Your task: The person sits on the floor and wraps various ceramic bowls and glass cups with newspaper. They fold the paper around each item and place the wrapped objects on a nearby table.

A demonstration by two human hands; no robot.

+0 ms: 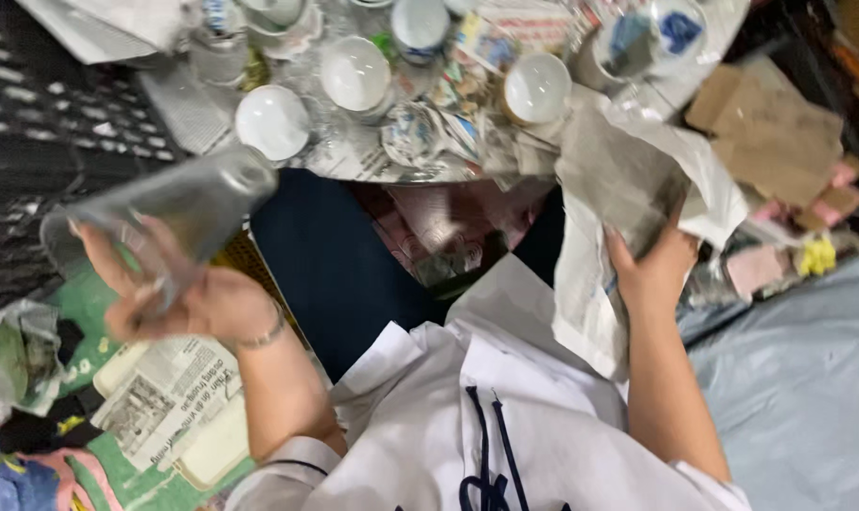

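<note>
The left hand [178,303] is wrapped around a clear glass tumbler [159,222], fingers curled over the rim end, the glass tipped on its side and blurred with motion. Over on the other side, the right hand [652,270] is closed on a crumpled sheet of newspaper [628,189], the paper bunched above the fingers and trailing down past the wrist.

Risk first: that glass is smooth and held at one end only, tilted. My read is that a loose grip could let it slide out, and below the left hand there is only folded newsprint [169,397] on a green mat, not much cushion. Beyond both hands the surface [354,156] is crowded with white bowls [273,121] and blue-patterned china cups [420,21], close together on paper. A swing of the tumbler or the trailing sheet toward them could well knock one over or chip it.

The tumbler itself: transparent, straight-sided, seemingly empty, no crack that I can make out, though the blur hides fine detail. It sits out to the left, well apart from the newspaper in the right hand, with the person's dark lap and white top between the two.
</note>
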